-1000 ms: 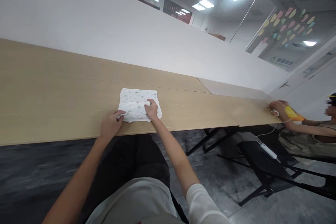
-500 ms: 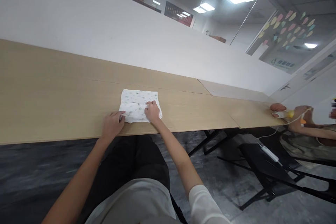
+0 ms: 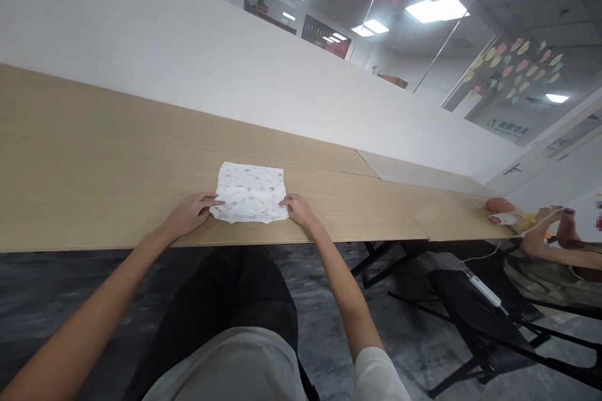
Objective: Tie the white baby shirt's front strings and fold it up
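A white cloth (image 3: 251, 193) with a small scattered print lies on the table, roughly squared and slightly wavy along its near edge. At its left edge is my left hand (image 3: 190, 213), the thumb and fingers closed on the margin of the fabric. My right hand (image 3: 299, 208) pinches the opposite edge, low on the right side. Both wrists hover near the table's front edge. The cloth's underside and the fingertips beneath it are hidden.
The long wooden table (image 3: 117, 169) runs along a white wall (image 3: 197, 69) with glass above. At the far right, another person's hands (image 3: 548, 225) handle a cable beside a round reddish-brown object (image 3: 499, 205). A black folding chair (image 3: 475, 307) stands below.
My right hand has moved from the top of the cloth to its right edge. My left hand has shifted slightly left, and the cloth now lies flatter and wider along the front.
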`<state>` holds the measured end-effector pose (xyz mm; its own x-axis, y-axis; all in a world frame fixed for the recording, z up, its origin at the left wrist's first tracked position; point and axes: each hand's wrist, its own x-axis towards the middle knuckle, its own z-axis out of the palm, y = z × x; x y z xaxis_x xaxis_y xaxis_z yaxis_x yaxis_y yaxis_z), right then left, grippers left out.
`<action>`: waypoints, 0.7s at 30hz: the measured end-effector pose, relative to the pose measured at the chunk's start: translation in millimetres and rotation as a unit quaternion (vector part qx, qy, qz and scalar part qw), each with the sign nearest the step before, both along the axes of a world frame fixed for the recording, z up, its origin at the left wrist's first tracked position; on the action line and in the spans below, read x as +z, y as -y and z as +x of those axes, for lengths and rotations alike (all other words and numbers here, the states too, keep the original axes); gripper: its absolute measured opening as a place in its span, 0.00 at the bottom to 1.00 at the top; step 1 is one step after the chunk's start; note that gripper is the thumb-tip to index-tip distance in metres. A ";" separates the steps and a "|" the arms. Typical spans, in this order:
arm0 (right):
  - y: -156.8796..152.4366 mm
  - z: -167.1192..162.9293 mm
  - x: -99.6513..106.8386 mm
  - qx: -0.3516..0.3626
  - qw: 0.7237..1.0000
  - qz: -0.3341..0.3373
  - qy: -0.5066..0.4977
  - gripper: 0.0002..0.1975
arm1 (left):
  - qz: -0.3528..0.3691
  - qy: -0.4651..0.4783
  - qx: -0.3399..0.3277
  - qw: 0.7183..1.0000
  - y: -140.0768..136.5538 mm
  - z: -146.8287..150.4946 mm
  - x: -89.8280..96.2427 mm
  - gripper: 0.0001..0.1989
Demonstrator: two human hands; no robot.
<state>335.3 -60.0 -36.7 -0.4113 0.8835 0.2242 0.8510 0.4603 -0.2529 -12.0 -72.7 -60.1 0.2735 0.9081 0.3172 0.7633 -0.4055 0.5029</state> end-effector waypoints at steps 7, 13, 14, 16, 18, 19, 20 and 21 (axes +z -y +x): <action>5.0 8.1 -5.7 0.024 0.997 0.007 -0.068 0.18 | -0.005 -0.005 -0.041 0.999 5.1 -7.5 -4.1 0.22; 20.9 16.7 0.5 0.042 0.983 -0.017 -0.178 0.16 | 0.044 0.051 -0.045 0.997 22.1 1.4 -3.5 0.27; 24.0 17.2 3.1 0.043 0.977 -0.026 -0.208 0.16 | 0.044 0.065 -0.051 0.996 26.0 3.1 0.1 0.28; 27.4 16.5 9.3 0.031 0.960 -0.054 -0.275 0.14 | 0.038 0.093 -0.060 0.993 31.5 6.2 10.3 0.28; 24.5 12.5 16.0 -0.001 0.934 -0.086 -0.347 0.12 | 0.022 0.122 -0.043 0.991 30.3 9.4 22.8 0.27; 20.3 9.2 18.9 -0.018 0.917 -0.103 -0.384 0.11 | 0.014 0.140 -0.023 0.990 26.3 11.4 29.0 0.27; 14.4 4.9 21.3 -0.036 0.899 -0.118 -0.420 0.10 | 0.003 0.161 0.000 0.987 20.1 13.7 34.7 0.26; 6.9 0.0 23.0 -0.055 0.881 -0.131 -0.452 0.10 | -0.009 0.186 0.026 0.982 12.0 16.3 39.5 0.24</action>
<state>335.3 -67.0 -13.7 -0.0771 0.9770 0.1988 0.2838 0.2126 -0.9350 4.4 -84.7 -20.7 0.0958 0.9240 0.3702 0.5447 -0.3599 0.7575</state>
